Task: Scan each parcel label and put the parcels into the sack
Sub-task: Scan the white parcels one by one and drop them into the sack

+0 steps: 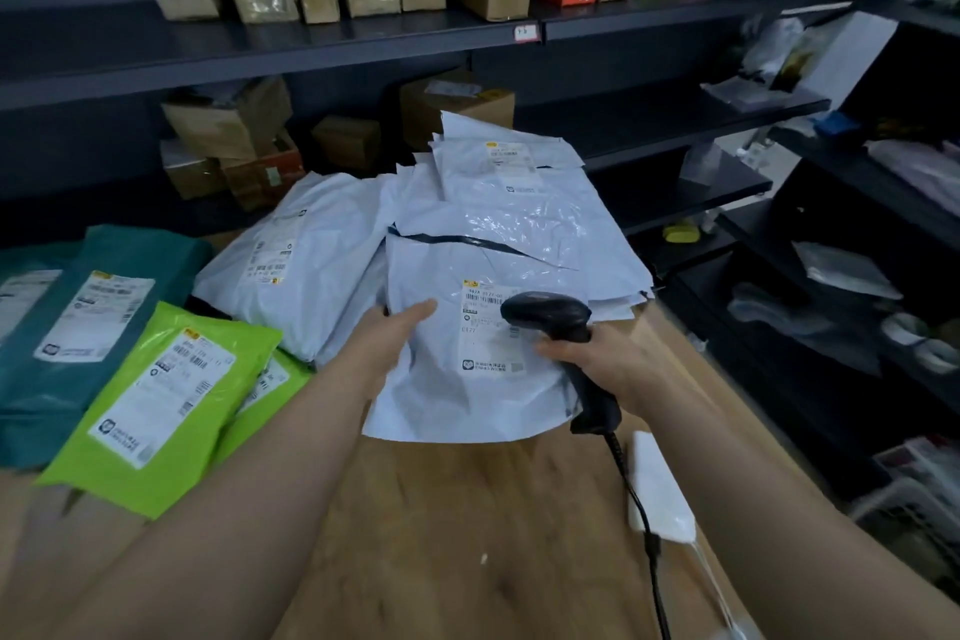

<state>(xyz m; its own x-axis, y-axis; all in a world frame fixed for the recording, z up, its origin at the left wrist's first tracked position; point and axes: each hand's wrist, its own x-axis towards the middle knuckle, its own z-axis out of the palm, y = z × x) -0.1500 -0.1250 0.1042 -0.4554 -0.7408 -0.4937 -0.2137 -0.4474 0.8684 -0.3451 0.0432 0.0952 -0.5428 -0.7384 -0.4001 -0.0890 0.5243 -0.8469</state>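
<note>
A white parcel (441,395) lies on a wooden table (467,535), its label (483,327) running lengthwise away from the person, whose left hand (395,333) rests straight-fingered on the parcel's left edge while the right hand (602,361) grips a black scanner (550,314) over the label's right side.

The wooden desk (441,535) carries a pile of white poly mailers (519,224). Left of that pile lie 2 lime-green mailers (156,405), farther left teal mailers (104,286), and at its near right a flat white box (657,483).

parcel (467,379): glossy crinkled plastic | scanner (550,314): matt black plastic | table (441,535): smooth wood
</note>
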